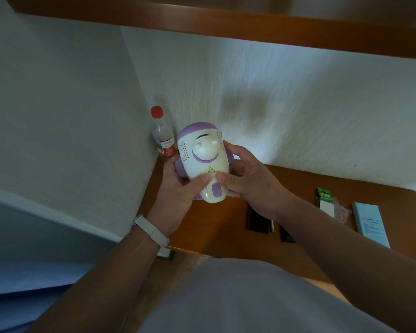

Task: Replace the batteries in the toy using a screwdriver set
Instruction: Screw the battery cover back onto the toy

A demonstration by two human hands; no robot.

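A white and purple toy (203,152) is held up above the brown desk (298,183), its underside facing me. My left hand (178,198) grips it from the left, thumb lying across the lower body. My right hand (247,181) grips it from the right, thumb beside the small metal catch (211,169) near the toy's middle. A black open screwdriver case (257,219) with a slim metal driver (272,225) beside it lies on the desk under my right forearm. A green-topped battery pack (326,201) lies further right.
A clear plastic bottle (163,135) with a red cap stands in the back left corner against the white wall. A pale blue box (370,223) lies at the desk's right side. Another black case piece (286,235) is near the front edge. A wooden shelf (226,22) runs overhead.
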